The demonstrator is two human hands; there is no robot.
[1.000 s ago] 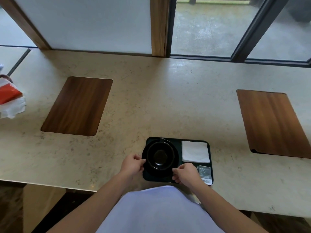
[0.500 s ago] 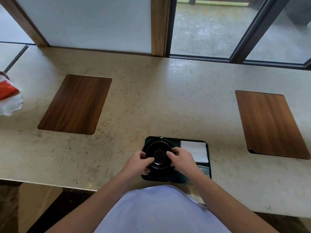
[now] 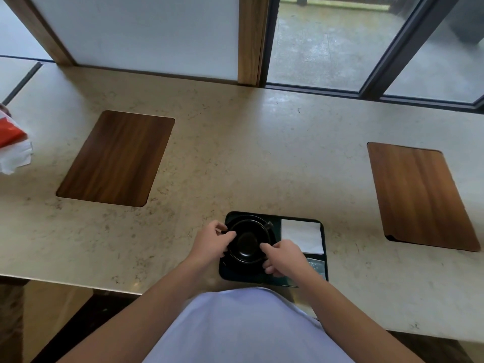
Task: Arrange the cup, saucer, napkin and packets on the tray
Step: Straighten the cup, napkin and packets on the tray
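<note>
On the bench, a dark tray (image 3: 323,268) carries a black cup (image 3: 247,242) gripped at nine o'clock by the left hand (image 3: 212,242) and four o'clock by the right hand (image 3: 284,256), handle pointing to one o'clock.

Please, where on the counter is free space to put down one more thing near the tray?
Free: the beige stone counter between the two dark wooden inlay panels, beyond the dark rectangular tray. Crowded: the tray itself, with black cup, white napkin, packets and both hands.
</note>
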